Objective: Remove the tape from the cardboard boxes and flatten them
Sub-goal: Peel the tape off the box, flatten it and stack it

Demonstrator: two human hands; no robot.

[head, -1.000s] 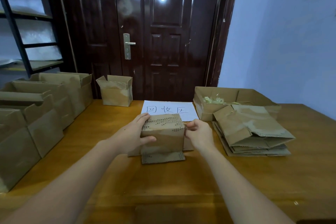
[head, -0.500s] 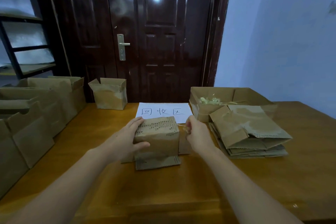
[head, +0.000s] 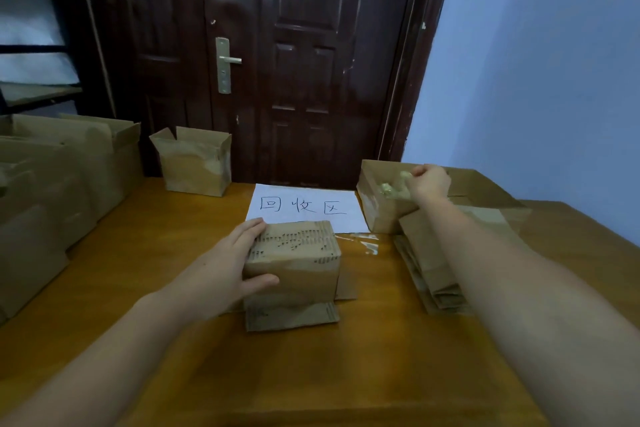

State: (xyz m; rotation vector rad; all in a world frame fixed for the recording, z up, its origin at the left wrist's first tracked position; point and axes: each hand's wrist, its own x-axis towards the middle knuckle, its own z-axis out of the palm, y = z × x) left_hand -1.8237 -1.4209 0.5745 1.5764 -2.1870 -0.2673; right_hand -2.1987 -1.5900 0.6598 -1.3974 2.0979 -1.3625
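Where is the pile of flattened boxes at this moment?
In the head view, the pile of flattened boxes lies on the table's right side, directly in front of the open box holding tape scraps, partly under the right forearm.

— Mid-table? — Small box, left hand at its left side; paper sheet just behind.

— Right edge? — Flattened stack, open box behind, right hand over it.

— Left edge? — Row of boxes; another box at back edge.
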